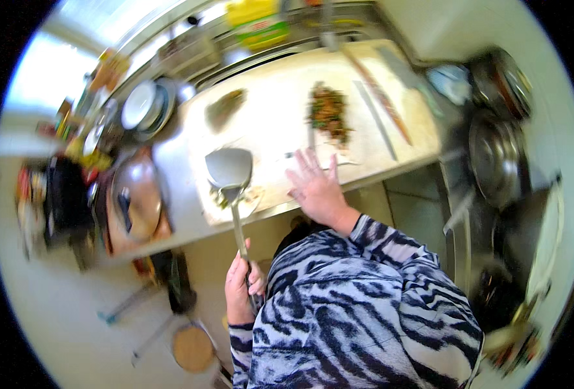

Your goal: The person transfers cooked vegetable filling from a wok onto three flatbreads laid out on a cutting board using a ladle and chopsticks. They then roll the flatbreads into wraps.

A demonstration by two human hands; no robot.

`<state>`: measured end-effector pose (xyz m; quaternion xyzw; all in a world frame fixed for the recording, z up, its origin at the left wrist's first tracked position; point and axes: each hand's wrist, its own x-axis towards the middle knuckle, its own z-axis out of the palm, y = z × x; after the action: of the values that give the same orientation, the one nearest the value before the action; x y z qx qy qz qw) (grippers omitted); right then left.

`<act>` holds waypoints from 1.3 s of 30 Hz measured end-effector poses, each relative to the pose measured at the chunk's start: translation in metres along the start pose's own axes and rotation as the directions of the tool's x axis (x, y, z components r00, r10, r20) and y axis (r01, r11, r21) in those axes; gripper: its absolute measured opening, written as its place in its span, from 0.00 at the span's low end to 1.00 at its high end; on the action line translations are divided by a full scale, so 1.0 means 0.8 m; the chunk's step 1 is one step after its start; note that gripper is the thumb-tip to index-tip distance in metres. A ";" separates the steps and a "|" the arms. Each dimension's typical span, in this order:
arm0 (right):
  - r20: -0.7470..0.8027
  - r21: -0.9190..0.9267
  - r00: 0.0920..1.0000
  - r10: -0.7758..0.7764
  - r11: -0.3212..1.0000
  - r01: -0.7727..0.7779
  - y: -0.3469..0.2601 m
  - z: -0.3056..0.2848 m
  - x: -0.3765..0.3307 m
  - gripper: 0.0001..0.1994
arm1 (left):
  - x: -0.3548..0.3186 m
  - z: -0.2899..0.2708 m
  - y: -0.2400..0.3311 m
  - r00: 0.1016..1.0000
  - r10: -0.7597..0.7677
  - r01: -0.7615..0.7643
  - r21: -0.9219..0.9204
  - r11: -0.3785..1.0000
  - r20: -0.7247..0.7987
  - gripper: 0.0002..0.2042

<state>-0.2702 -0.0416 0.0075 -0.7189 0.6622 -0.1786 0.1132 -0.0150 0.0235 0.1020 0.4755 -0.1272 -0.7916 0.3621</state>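
Your left hand is wrapped around a metal spatula by its handle. Your right hand is spread wide near some chopped food; I can't tell if it touches the pale board. The spatula's wide gray head is over the board's left side. Bowls sit further left.

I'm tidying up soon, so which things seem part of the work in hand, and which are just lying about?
Likely in use:
spatula, gripped by the left hand
white board, by the open right hand
chopped food

Apparently lying about:
stacked bowls
yellow container
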 end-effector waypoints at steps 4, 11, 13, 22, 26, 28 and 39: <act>0.022 0.045 0.982 0.187 0.981 -0.188 -0.022 -0.038 -0.083 0.25 | 0.004 0.011 0.014 0.986 -0.125 0.107 0.156 0.982 0.112 0.21; -0.036 0.154 0.886 0.463 0.878 -0.452 -0.012 0.013 -0.137 0.21 | 0.124 0.065 0.038 0.943 -0.230 -0.039 0.767 0.641 0.240 0.22; -0.061 0.256 0.871 0.488 0.851 -0.459 -0.004 0.008 -0.152 0.20 | 0.142 0.108 0.022 0.901 -0.258 -0.149 0.806 0.573 0.349 0.22; -0.269 0.346 0.893 0.361 0.901 -0.261 0.111 -0.121 -0.249 0.16 | 0.181 0.365 -0.148 0.767 -0.228 -0.527 0.792 0.309 0.599 0.21; -0.286 0.347 0.823 0.490 0.854 -0.388 0.153 -0.171 -0.293 0.17 | 0.234 0.447 -0.224 0.682 -0.258 -0.694 0.716 0.067 0.685 0.19; -0.273 0.344 0.820 0.503 0.847 -0.405 0.171 -0.181 -0.306 0.17 | 0.263 0.475 -0.260 0.669 -0.303 -0.709 0.705 0.014 0.679 0.16; -0.212 0.327 0.856 0.472 0.859 -0.393 0.224 -0.192 -0.313 0.17 | 0.301 0.539 -0.340 0.766 -0.186 -0.637 0.765 -0.092 0.615 0.26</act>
<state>-0.5110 0.2005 0.0491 -0.4940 0.7862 -0.3387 0.1519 -0.5707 -0.0134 0.0168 0.2976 -0.8358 -0.4612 -0.0094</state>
